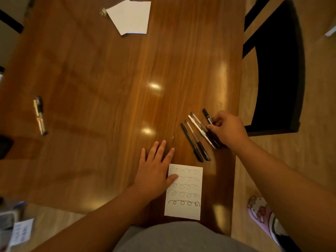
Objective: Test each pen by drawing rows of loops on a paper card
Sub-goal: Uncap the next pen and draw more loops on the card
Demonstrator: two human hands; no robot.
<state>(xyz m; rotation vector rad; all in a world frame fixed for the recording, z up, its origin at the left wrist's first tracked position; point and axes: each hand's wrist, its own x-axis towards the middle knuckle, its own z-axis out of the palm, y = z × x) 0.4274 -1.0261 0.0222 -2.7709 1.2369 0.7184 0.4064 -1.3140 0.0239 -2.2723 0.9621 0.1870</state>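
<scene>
A white paper card [183, 210] lies at the near edge of the wooden table [101, 73], with several rows of drawn loops on it. My left hand [154, 170] rests flat beside the card, fingers spread, thumb on its left edge. Several pens [195, 140] lie side by side to the right of the card's far end. My right hand [228, 129] is over the rightmost ones, fingers curled around a black pen [207, 115] whose capped end sticks out past my fingers.
A stack of blank white cards [131, 16] lies at the far side of the table. Two more pens [39, 115] lie at the left. A dark chair [276, 70] stands to the right of the table. A slipper [261, 213] is on the floor.
</scene>
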